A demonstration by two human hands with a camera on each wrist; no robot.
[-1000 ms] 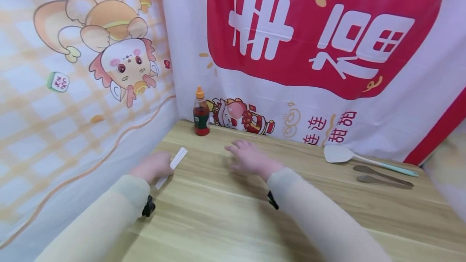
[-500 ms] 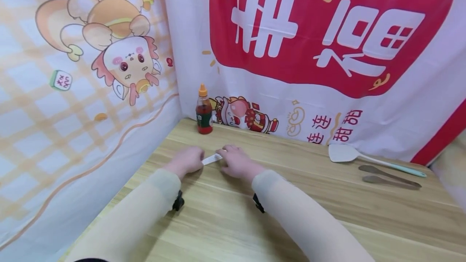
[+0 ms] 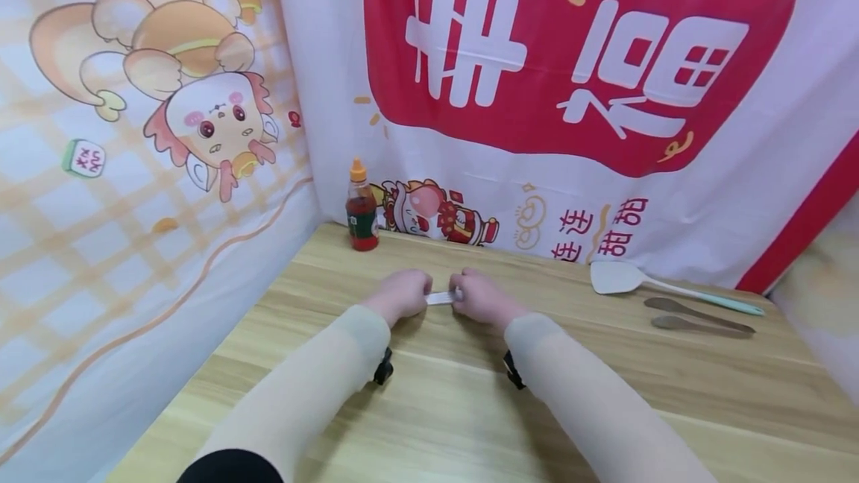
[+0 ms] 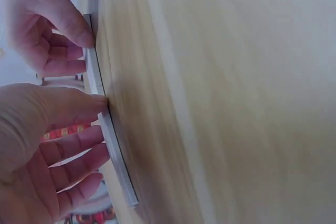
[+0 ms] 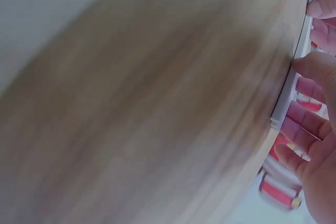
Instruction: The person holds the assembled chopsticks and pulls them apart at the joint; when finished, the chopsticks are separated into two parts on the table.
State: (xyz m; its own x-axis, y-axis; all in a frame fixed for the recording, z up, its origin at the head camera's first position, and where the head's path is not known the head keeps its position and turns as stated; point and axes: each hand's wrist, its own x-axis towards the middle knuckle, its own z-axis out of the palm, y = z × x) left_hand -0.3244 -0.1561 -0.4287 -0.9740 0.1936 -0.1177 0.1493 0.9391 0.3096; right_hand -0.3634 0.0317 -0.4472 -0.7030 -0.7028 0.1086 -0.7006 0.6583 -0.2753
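A thin, flat white strip point(image 3: 440, 297) with a dark edge lies between the two hands over the middle of the wooden table. My left hand point(image 3: 403, 294) pinches it between thumb and fingers, with a length of the strip point(image 4: 119, 166) reaching past the fingers in the left wrist view. My right hand point(image 3: 485, 297) pinches the other part, thumb on the near edge and fingers behind. In the right wrist view the strip's end point(image 5: 282, 104) shows beside that hand's fingers. A small gap separates the hands. Both wear light sleeves and black wrist bands.
A sauce bottle point(image 3: 362, 215) with an orange cap stands at the back left of the wooden table point(image 3: 429, 408). At the back right lie a white spatula point(image 3: 616, 277) with a mint handle and brown tongs point(image 3: 698, 317). Printed cloths hang behind and on the left.
The left hand has carried the strip rightward from the left side of the table. The right hand, apart from it at first, has met the strip and now pinches it.
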